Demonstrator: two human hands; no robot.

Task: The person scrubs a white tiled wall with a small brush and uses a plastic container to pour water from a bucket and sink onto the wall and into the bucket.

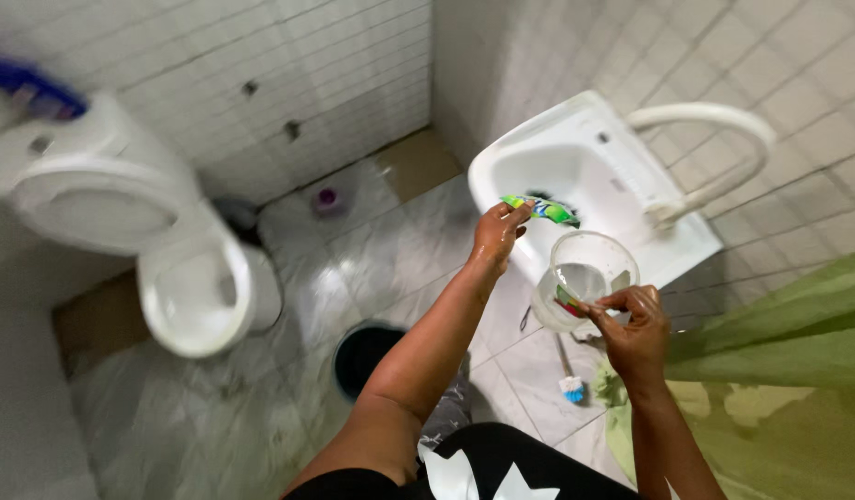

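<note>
Left hand (498, 233) pinches a green sachet (541, 209) over the white sink (575, 139); right hand (636, 329) grips a clear plastic cup (586, 278) by its rim, just beside.

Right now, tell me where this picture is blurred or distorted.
Head view: toilet and floor at left smear with motion blur; tiled wall lines bow from wide-angle distortion; left hand with green sachet and right hand at clear cup stay fairly sharp.

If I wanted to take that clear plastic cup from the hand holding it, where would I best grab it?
Probably by the far rim of the clear plastic cup, coming from the sink side: it tilts with its mouth open, and the right hand pinches the near rim.
</note>
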